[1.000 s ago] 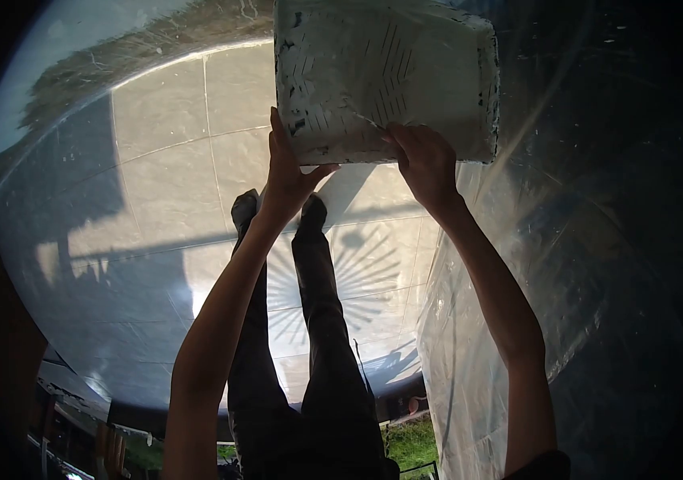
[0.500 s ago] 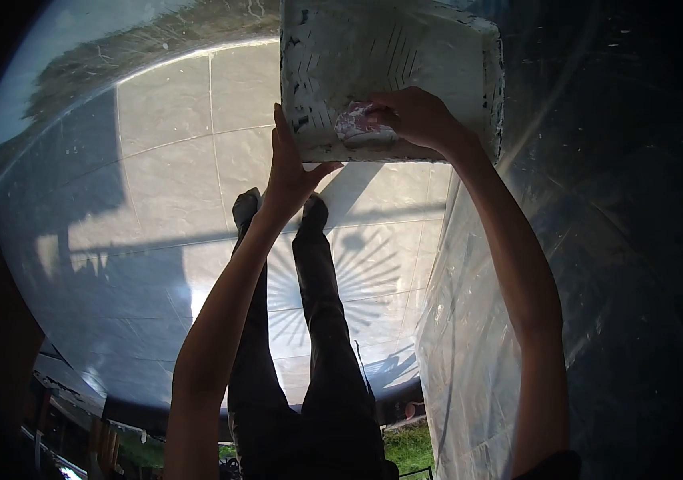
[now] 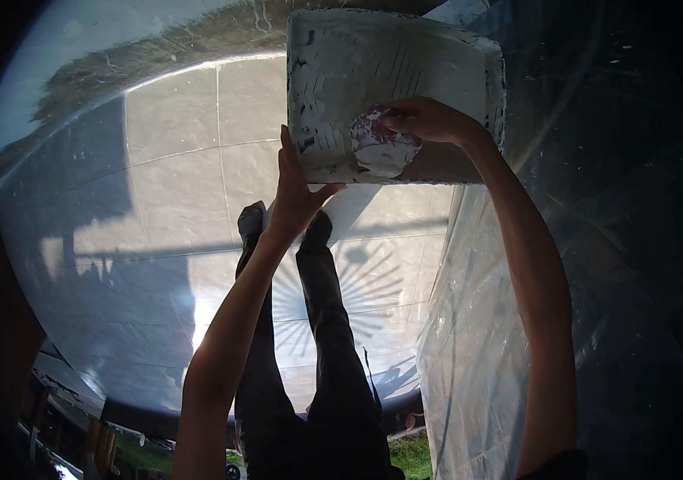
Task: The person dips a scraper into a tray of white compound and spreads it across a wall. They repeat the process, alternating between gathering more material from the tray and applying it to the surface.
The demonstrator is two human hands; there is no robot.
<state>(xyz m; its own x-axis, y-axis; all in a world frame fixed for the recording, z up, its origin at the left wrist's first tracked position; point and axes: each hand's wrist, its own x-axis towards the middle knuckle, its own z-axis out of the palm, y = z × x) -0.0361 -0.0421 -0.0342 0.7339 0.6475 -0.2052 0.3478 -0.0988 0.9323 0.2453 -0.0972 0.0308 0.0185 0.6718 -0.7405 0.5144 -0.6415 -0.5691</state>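
Note:
A white-smeared paint tray with dark slanted ridge marks and chipped dark rims is held up in front of me. My left hand supports it at the near left corner, fingers along the left side and thumb under the near edge. Over the inside of the tray, my right hand grips a rounded, reddish sponge-like pad. White paint covers much of the pad's lower part. Whether the pad presses on the tray's bottom cannot be made out.
Below lies a pale floor covering with grid lines and shadows, where my feet stand. Clear plastic sheeting hangs along the right. Grass shows at the bottom, and a paint-marked curved surface lies upper left.
The tray and both hands sit slightly lower in view. The reddish pad has turned so that more of its white-coated face shows, and my right hand has shifted a little right.

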